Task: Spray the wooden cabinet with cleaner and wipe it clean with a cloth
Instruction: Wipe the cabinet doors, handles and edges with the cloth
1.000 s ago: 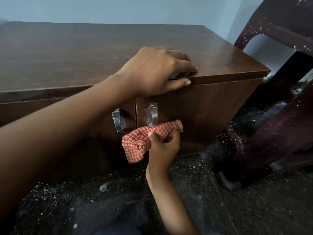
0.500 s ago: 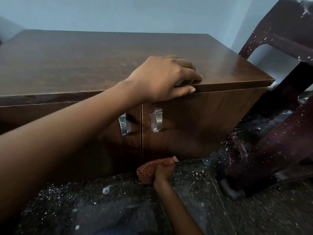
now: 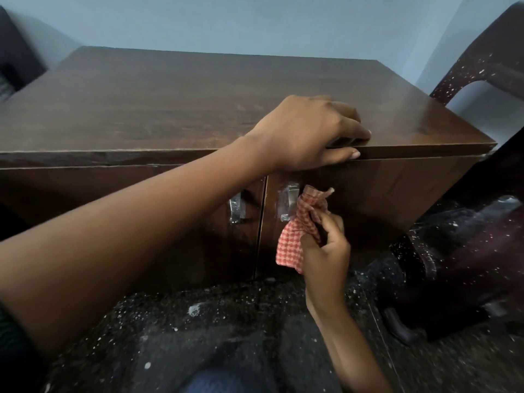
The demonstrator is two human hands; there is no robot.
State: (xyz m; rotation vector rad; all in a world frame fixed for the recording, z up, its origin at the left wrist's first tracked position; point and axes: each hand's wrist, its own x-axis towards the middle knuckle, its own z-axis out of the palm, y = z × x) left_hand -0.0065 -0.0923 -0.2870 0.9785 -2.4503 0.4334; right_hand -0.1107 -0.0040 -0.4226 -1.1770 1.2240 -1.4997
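- Head view: cabinet [image 3: 170,103] is sitting low against the far wall [image 3: 255,21], w/ two doors facing near. A hazy patch is showing toward the right end of the top.
- Left hand [image 3: 306,134] is gripping the top's near edge. Its fingers are lying on the top and the thumb is pressing the edge face, prob. bracing.
- Right hand [image 3: 326,251] is pinching a bunched cloth [image 3: 292,239], thumb + fingers curled round it. It's holding the cloth at the right door [image 3: 382,199], just right of the right handle [image 3: 289,199], and the cloth looks to be touching the wood.
- One cloth corner is poking up; the rest is hanging down left of the hand.
- Left handle [image 3: 235,207] is sitting just across the door seam. Both handles are showing whitish smears.
- No spray bottle is showing anywhere.
- Chair [image 3: 467,265] is standing close on the right, and speckled floor [image 3: 198,321] is lying near.
- Step, as I'm judging it: wiping the right door front by its handle.
- Doing it well, imo:
  - spreading the cloth flatter so more of it is meeting the wood, not just a wad;
  - running overlapping strokes top to bottom;
  - working round + behind the handle, where the smears are sitting;
  - keeping the left hand braced on the edge for steady pressure.
- Risk: the loose corner snagging on the handle.
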